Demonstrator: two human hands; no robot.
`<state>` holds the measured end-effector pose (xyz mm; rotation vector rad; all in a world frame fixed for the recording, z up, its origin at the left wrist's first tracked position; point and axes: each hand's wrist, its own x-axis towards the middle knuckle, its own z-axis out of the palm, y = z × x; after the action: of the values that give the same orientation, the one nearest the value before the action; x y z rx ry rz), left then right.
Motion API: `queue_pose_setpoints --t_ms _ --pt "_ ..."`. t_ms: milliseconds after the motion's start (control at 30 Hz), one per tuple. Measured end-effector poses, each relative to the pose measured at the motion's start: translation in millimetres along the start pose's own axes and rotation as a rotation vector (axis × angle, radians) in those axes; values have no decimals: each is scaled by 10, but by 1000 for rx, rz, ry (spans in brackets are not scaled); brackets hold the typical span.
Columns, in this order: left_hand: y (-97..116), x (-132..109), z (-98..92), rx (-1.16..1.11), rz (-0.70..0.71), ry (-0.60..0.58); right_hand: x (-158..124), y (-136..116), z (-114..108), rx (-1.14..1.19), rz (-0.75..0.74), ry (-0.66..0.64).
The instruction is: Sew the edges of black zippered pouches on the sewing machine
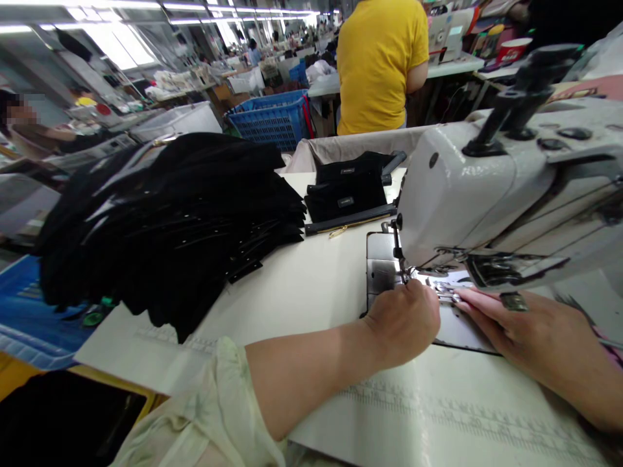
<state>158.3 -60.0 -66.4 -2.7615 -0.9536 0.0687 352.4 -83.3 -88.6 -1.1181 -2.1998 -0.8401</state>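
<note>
My left hand [403, 321] is closed in a pinch right by the needle of the sewing machine [448, 188]. Whatever its fingertips hold is hidden behind the knuckles. To the right, my right hand [530, 344] lies with fingers stretched out and close together, their tips at a small metal guide [445, 292] on the machine bed. The shiny needle plate [382, 263] shows left of the needle. Behind my left hand, black fabric pouches [348, 191] with small labels lie on the table, one with a gold zipper pull [338, 231].
A big heap of black fabric pieces [170, 214] covers the table's left side, overhanging a blue basket [34, 311]. Printed ruler marks [438, 408] run along the white table's near side. A blue crate [272, 120] and a person in a yellow shirt [382, 65] are beyond.
</note>
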Motion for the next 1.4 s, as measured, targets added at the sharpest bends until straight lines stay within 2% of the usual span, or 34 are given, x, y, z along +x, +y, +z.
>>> queue_pose_setpoints --t_ms 167,400,533,733,1033,1400 --pt "3 19 56 -8 50 93 -36 21 34 2 2 4" --pt "48 31 95 11 -6 118 -25 7 34 -40 -21 -14" --pt "53 22 62 10 -48 85 -28 10 2 -63 -23 -63" --pt "35 -7 11 25 1 43 -38 -5 -29 -50 60 -111" --pt "37 17 24 -51 -49 -1 -35 -26 -30 -16 59 -67" --pt "17 -8 -83 97 30 -64 -94 3 20 -65 53 -102"
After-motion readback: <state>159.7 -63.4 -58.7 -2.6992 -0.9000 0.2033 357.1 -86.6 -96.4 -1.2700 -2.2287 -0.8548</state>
